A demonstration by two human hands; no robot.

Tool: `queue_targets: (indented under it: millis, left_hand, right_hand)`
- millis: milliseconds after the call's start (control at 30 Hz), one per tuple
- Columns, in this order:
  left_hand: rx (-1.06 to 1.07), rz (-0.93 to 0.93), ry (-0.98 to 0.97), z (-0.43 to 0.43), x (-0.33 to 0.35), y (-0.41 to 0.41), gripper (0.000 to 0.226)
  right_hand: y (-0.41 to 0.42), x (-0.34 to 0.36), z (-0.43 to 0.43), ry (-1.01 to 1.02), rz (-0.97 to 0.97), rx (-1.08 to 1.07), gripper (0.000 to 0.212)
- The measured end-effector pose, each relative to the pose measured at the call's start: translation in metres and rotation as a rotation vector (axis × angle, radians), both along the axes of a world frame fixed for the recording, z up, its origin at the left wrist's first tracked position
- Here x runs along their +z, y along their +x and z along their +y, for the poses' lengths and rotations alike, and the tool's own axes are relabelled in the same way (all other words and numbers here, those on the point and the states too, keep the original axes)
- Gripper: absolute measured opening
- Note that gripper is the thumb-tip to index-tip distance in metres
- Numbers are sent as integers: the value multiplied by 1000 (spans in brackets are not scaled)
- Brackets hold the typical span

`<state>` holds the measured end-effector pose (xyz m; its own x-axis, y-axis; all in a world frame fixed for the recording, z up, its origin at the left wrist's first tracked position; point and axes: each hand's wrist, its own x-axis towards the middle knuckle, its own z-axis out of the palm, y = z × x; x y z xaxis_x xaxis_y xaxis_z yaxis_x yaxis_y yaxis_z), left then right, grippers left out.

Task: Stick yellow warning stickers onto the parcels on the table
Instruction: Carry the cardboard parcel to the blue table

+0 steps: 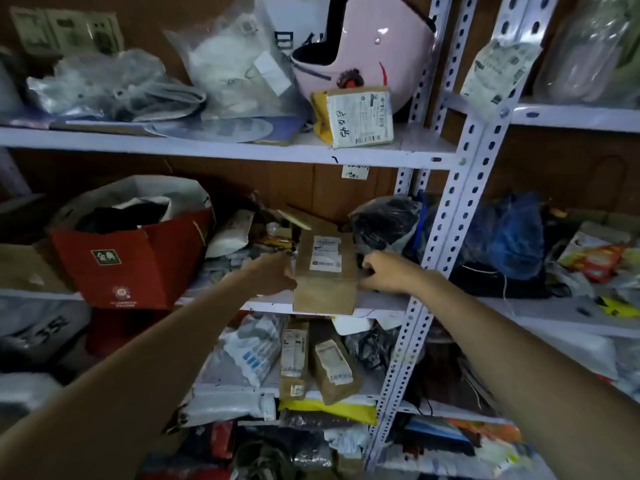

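A brown cardboard parcel (325,271) with a white shipping label on top stands at the front edge of the middle shelf (381,303). My left hand (273,273) presses against its left side and my right hand (384,271) grips its right side, so both hands hold the box between them. No yellow warning sticker shows on this parcel. Another labelled parcel (360,117) in yellow wrapping leans on the upper shelf, and two brown labelled parcels (332,368) lie on the shelf below.
A red paper bag (135,261) stuffed with dark items stands left of the box. A pink helmet (367,46) sits above. Black and blue plastic bags (384,220) crowd the right. A white perforated shelf post (446,230) rises just right of my right hand.
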<state>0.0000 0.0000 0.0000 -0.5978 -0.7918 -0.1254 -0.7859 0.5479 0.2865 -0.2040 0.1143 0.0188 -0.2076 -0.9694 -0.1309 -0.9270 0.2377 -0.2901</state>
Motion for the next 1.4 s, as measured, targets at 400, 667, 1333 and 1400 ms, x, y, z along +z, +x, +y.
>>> queue_targets:
  millis: [400,667,1333,1400]
  left_hand:
    - [176,707,516,-31,-60,-50,70]
    - [293,895,657,-18,-58,-55,64]
    - [13,911,832,24,-60,33,74]
    - [-85,860,820,43,-56,29,66]
  right_hand:
    - [-22,-100,-77,-192,-629,-257,68]
    - [-30,-119,-84,-215,-998,-203,69]
    - [93,-72,26,-384,-985,-453,80]
    - [102,-72,58,-418,-954,-530,79]
